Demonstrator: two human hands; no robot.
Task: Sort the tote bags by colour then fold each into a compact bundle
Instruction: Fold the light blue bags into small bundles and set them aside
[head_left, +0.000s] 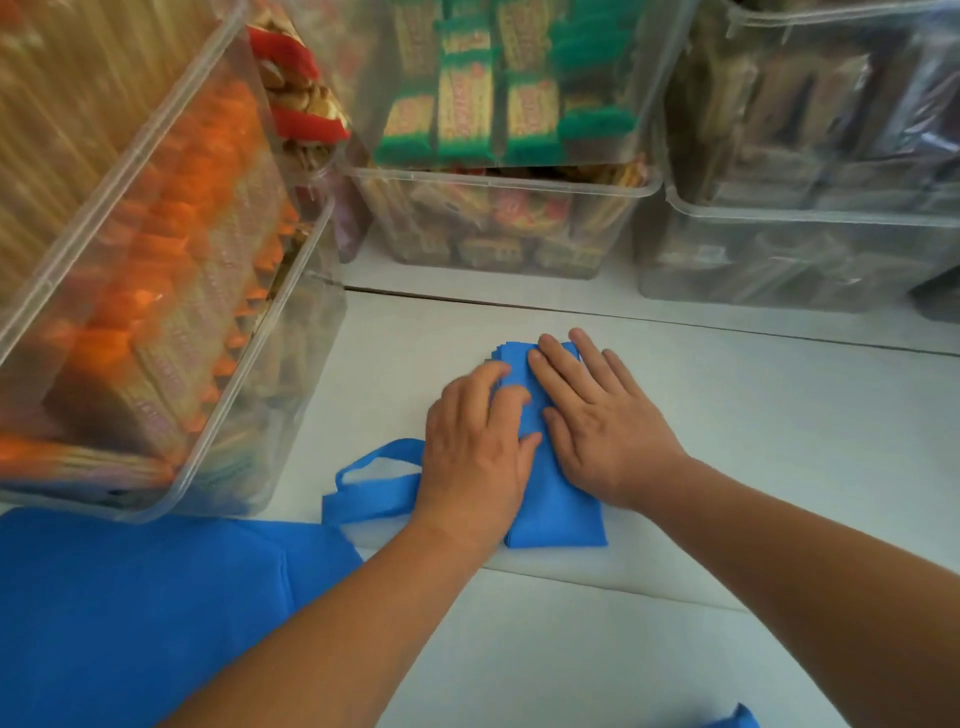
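Note:
A blue tote bag (558, 512), folded into a narrow strip, lies on the white table (753, 415) in the middle of the view. My left hand (475, 452) presses on its left side with the fingers bent at the tips. My right hand (597, 410) lies flat on the strip with straight fingers. The bag's blue handles (371, 488) stick out to the left of my left hand. Another blue tote bag (135, 613) lies spread flat at the lower left. A scrap of blue fabric (737, 719) shows at the bottom edge.
Clear plastic tubs of packaged snacks ring the work area: a big one with orange packets (156, 291) at the left, one with green packets (498, 93) stacked on another at the back, and grey-filled tubs (800, 249) at the back right.

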